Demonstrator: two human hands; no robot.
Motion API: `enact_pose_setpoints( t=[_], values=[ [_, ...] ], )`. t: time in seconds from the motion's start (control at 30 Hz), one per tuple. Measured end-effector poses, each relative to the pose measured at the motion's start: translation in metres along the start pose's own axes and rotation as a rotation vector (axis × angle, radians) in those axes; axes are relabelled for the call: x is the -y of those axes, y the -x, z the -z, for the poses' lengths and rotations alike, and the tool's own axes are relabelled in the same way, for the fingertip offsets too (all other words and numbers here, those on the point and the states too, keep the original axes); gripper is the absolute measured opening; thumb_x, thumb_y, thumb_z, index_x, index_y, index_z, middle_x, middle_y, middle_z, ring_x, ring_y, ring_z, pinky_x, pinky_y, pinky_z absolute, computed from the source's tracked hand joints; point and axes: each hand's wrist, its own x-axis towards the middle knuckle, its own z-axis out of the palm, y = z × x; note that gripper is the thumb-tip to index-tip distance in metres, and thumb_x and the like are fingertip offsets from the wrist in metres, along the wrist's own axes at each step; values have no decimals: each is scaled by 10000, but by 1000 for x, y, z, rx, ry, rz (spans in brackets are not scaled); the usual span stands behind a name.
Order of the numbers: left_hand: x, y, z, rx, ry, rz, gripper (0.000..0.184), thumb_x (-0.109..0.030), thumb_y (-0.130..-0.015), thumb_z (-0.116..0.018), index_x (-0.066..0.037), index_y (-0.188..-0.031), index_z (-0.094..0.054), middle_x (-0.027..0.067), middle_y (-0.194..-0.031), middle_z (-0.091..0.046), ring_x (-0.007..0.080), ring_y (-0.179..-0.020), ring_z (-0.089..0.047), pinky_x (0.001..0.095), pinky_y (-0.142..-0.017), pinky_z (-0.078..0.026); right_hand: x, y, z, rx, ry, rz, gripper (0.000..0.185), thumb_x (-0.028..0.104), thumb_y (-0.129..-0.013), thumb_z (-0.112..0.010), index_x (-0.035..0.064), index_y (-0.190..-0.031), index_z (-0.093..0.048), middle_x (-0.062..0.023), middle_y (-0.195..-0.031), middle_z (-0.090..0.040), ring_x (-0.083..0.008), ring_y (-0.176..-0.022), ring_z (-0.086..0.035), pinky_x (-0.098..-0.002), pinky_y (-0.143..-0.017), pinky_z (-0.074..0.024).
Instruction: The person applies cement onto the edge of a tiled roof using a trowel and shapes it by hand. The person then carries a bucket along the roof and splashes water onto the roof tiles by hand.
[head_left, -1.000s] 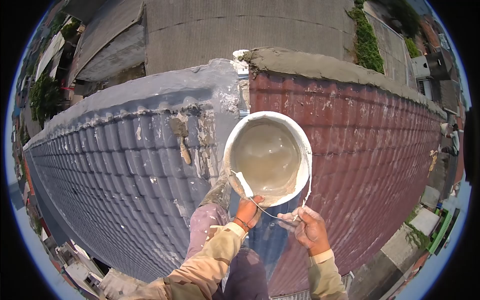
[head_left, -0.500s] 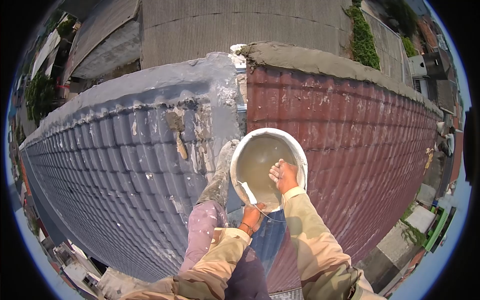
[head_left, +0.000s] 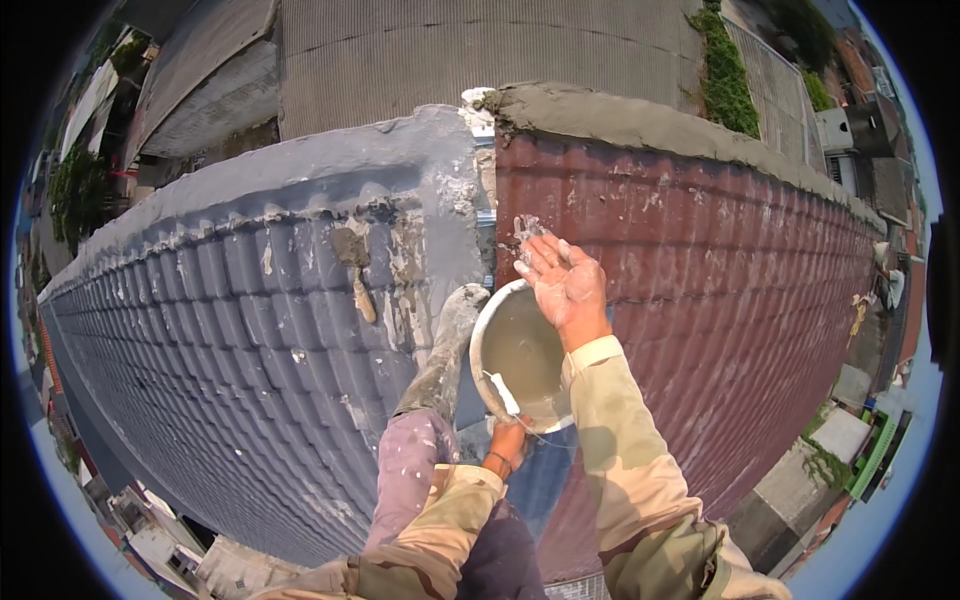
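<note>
A white bucket of murky, grey-brown liquid stands low in front of me at the line between the blue and red roofing. My left hand grips its near rim, beside the white handle grip on the wire. Above the bucket's far right side my right hand is spread, palm up, over the red tiles, with splashes of liquid at its fingertips. A trowel with a wooden handle lies on the blue tiles to the left.
Grey mortar caps the red side's ridge, and a grey coated ridge runs along the blue side. My booted foot rests left of the bucket. Beyond the ridge is a corrugated roof; buildings and plants lie far below.
My right hand has let go of the wire handle, passed over the bucket's liquid and moved up and outward, opening. The bucket has shifted slightly lower, and my left hand still holds its rim.
</note>
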Motion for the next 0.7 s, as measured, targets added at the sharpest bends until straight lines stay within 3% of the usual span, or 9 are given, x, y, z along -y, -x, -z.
enact_pose_setpoints(
  t=[0.03,0.2,0.23,0.3,0.33,0.4,0.53,0.63,0.7],
  values=[
    [0,0,-1,-5,-33,-41,260,-11,-870,-642,47,-1113,-569,127,-980,-661,237,-820,-681,363,-685,-572,3,0,-5,-83,86,56,508,148,-1028,-323,-145,-1441,-282,-317,-1494,-361,-429,-1405,-377,-548,-1187,-274],
    [6,-3,4,-59,-184,-72,172,-46,-867,-663,34,-1013,-616,101,-881,-660,193,-727,-642,345,-599,-500,-44,-11,151,-740,183,-150,529,244,-1015,-364,-80,-1434,-348,-274,-1452,-440,-401,-1298,-505,-476,-1095,-396],
    [9,-8,9,-61,-270,-43,167,-29,-878,-643,46,-1022,-606,99,-876,-651,194,-727,-637,343,-599,-503,-58,-22,188,-745,178,-154,529,244,-1015,-364,-80,-1434,-348,-274,-1452,-440,-401,-1298,-505,-476,-1095,-396],
    [13,-9,12,-68,-363,-10,163,-12,-888,-622,59,-1032,-595,97,-872,-643,196,-727,-633,342,-598,-506,-78,-34,233,-909,316,-36,360,272,-1013,-413,-49,-1139,-515,-191,-1082,-593,-294,-887,-610,-394,-726,-513],
    [14,-6,10,-49,-315,-7,151,-18,-891,-621,54,-1021,-591,87,-853,-633,193,-719,-624,341,-588,-492,-81,-38,243,-913,308,-43,360,272,-1013,-413,-49,-1139,-515,-191,-1082,-593,-294,-887,-610,-394,-726,-513],
    [19,-5,12,-41,-341,-39,107,-25,-901,-604,42,-983,-585,74,-848,-622,188,-717,-616,346,-586,-495,-76,-42,230,-799,68,-73,285,254,-1010,-436,-11,-984,-538,-152,-982,-589,-239,-807,-575,-346,-599,-442],
    [34,-11,23,-24,-226,-43,110,-16,-905,-587,40,-1000,-587,88,-891,-633,190,-728,-621,349,-616,-520,-29,17,39,-260,-155,106,242,191,-1005,-461,-13,-919,-561,-161,-909,-599,-284,-829,-611,-451,-778,-575],
    [31,-10,25,-37,-296,2,212,-80,-876,-675,18,-1055,-617,98,-913,-659,187,-803,-622,363,-681,-494,-19,28,34,-209,-19,146,257,192,-1012,-454,-22,-914,-556,-165,-906,-594,-297,-848,-618,-520,-871,-577],
    [46,-26,48,-5,-444,-67,144,10,-891,-596,25,-1034,-583,89,-903,-631,196,-745,-632,355,-666,-545,-37,21,96,-534,139,66,239,209,-1009,-445,19,-900,-540,-133,-886,-585,-275,-798,-606,-496,-860,-551]
  ],
)
